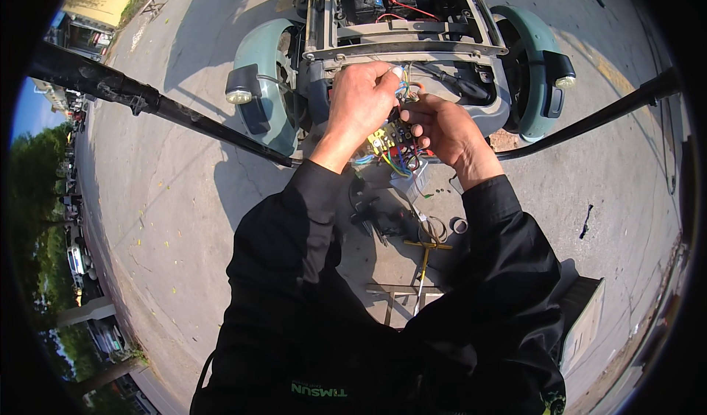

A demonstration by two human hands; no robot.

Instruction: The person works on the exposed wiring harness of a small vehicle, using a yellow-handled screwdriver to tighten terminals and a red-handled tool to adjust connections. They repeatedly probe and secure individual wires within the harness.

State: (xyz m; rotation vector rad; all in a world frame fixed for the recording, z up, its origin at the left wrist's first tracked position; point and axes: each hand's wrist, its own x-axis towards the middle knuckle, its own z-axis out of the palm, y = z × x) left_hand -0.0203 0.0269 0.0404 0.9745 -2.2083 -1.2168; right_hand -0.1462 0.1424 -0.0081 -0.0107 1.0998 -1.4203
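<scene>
Both my hands are up at the rear of a small grey-green vehicle, among thin colored wires (403,89). My left hand (361,106) is closed in a pinch on the wires, with a small whitish bit showing at its fingertips. Close by on the right, my right hand (448,131) has its fingers curled, thumb and forefinger closed on the same bundle. Just below the hands sits a yellow terminal block (381,139) with dark parts beside it. Blue, yellow-green and dark red leads (398,167) hang from it. My fingers partly hide where the wires join.
The open metal frame (405,49) holds a black battery (368,4) with a red cable. Fenders with lamps (239,95) flank it; black bars (191,124) slant at both sides. On the ground lie a yellow T-handled tool (424,257), a tape roll (459,226) and loose cables.
</scene>
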